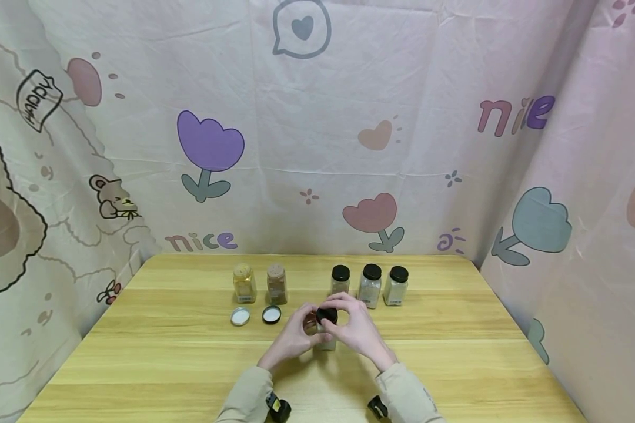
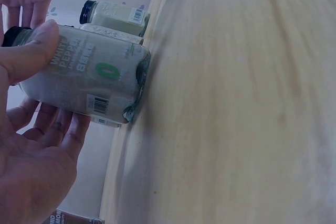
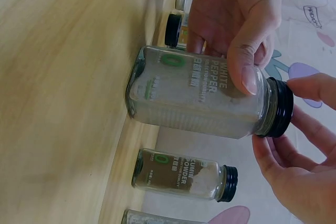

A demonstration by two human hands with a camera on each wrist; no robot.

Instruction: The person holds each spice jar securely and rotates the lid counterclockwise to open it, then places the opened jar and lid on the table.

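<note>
A square glass jar of white pepper (image 3: 194, 95) stands upright on the wooden table, close in front of me. My left hand (image 1: 294, 336) grips its body, with the thumb across the labelled side in the left wrist view. The fingertips of my right hand (image 1: 353, 325) hold the black screw lid (image 3: 281, 107), which sits on the jar's neck. Just behind is a black-lidded jar of cumin powder (image 3: 178, 174). To the left, an uncapped jar of yellow powder (image 1: 244, 286) and an uncapped jar of brown powder (image 1: 277, 286) stand side by side.
Two lids lie inside-up before the uncapped jars: a pale one (image 1: 240, 316) and a black-rimmed one (image 1: 271, 315). Right of the cumin are two more black-lidded jars, a greyish one (image 1: 370, 289) and a cream one (image 1: 395, 288). A printed curtain (image 1: 307, 117) hangs behind the table (image 1: 137, 364).
</note>
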